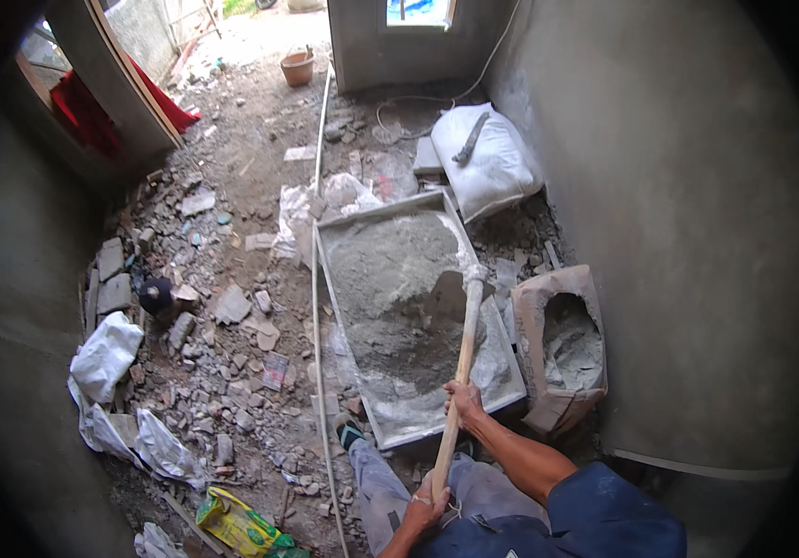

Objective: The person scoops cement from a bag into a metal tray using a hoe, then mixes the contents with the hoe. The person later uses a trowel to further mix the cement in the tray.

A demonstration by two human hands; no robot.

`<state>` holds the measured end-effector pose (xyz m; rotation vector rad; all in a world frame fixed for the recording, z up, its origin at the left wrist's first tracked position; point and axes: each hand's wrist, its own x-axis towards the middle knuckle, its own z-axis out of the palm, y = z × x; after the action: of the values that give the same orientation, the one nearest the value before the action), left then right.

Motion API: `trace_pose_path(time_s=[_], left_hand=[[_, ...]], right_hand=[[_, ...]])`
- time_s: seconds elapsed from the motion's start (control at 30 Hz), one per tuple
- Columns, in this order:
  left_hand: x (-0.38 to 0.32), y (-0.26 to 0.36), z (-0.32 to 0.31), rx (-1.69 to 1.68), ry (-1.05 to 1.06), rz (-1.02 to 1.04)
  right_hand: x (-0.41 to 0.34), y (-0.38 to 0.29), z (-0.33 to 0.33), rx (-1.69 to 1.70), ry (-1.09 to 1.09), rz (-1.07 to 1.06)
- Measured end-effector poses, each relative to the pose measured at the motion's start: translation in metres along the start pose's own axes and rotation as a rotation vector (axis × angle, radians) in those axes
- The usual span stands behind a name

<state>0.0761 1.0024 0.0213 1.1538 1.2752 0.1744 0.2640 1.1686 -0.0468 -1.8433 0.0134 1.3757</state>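
Note:
Both my hands grip the pale wooden handle (468,342) of a hoe. My left hand (426,508) holds its lower end close to my body, while my right hand (464,403) is closed around it farther up. The hoe's broad, dark metal blade (447,301) rests against a heap of grey sand and cement mix (392,272), near the right side of a shallow mixing trough (441,438). Beside the trough stands a torn-open paper bag (526,328) with grey cement powder (572,356) inside.
A full white sack (497,174) leans near the right wall. Along the trough's left side runs a long pale pipe or hose (315,314). Broken rubble (232,376) covers the ground to the left, with a dark cap (155,296) on it. A bucket (297,68) stands near the doorway.

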Motion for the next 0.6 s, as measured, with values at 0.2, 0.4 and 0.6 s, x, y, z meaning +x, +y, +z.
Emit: trace_pose_path(time_s=[0.2, 0.4, 0.6], left_hand=[[0.058, -0.051, 0.067, 0.058, 0.162, -0.173], [0.05, -0.076, 0.098, -0.005, 0.084, -0.415], [0.001, -0.087, 0.114, 0.013, 0.103, -0.394]], right_hand=[[0.057, 0.037, -0.007, -0.138, -0.039, 0.024], [0.081, 0.105, -0.03, -0.229, -0.08, 0.12], [0.027, 0.098, -0.044, -0.192, -0.06, 0.15]])
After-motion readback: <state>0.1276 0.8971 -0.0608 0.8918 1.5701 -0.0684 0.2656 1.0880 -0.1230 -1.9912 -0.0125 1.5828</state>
